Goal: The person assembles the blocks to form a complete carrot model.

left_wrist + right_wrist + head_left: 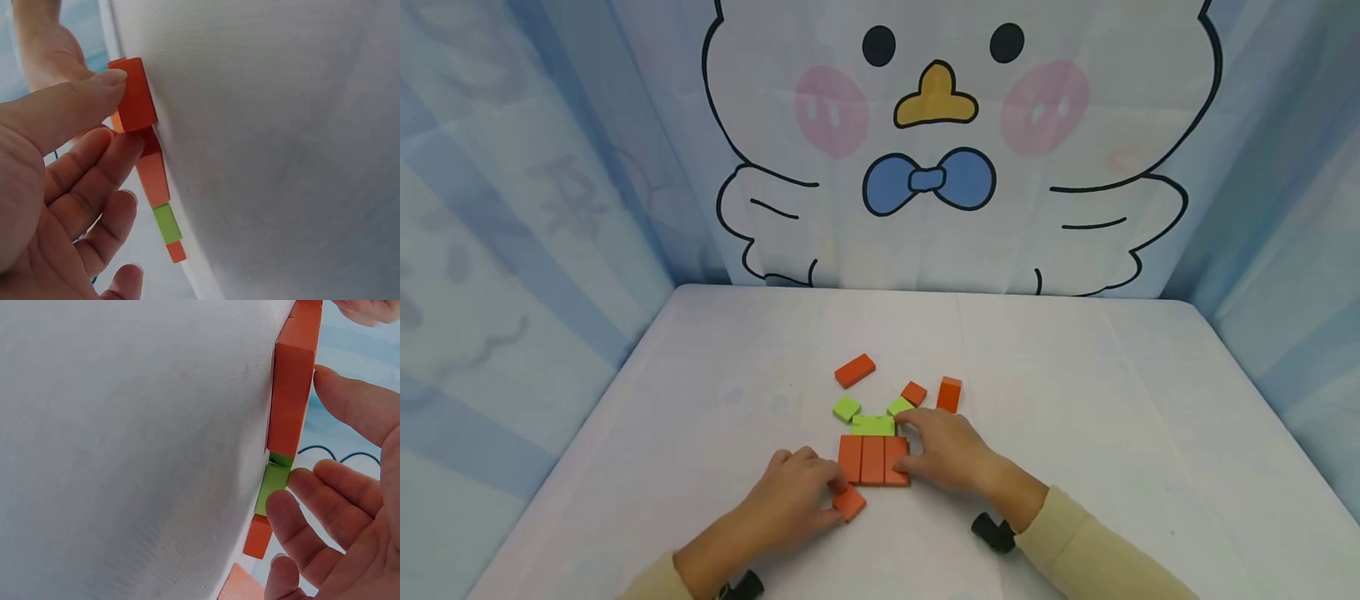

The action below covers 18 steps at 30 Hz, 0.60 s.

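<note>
Three orange-red blocks [872, 461] lie side by side as one slab, with a light green block [873, 426] against their far edge. At the slab's near left corner, my left hand [790, 500] pinches a small orange block [849, 503] between thumb and fingers; the left wrist view shows the thumb on that block [139, 97]. My right hand [951, 450] is at the slab's right side, its thumb touching the rightmost block [292, 387] and its fingers, loosely bent, beside a green block [272, 487].
Beyond the slab lie a small green block [847, 408] on the left, another green one [899, 406] beside a small orange block [913, 392], and two longer orange blocks [855, 371], [949, 394]. A cartoon-printed curtain [925, 250] hangs behind the white table [1075, 375].
</note>
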Each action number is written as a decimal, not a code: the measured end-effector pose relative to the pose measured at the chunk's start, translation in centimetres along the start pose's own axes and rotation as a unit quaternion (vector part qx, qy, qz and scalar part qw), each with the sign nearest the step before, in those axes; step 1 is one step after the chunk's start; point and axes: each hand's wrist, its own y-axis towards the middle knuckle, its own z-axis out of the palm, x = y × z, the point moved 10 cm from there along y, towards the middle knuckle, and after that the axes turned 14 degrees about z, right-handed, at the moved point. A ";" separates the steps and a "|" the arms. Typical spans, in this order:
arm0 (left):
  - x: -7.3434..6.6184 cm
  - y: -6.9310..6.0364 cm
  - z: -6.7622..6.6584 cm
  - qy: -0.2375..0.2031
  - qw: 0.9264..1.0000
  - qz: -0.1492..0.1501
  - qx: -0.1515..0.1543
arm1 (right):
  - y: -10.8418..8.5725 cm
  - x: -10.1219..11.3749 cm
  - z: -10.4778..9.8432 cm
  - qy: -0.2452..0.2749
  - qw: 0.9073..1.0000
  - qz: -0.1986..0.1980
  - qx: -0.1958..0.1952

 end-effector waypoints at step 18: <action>-0.3 0.9 -0.2 0.045 0.998 -0.024 -0.033 | 0.1 0.0 0.1 -0.005 1.000 0.013 0.003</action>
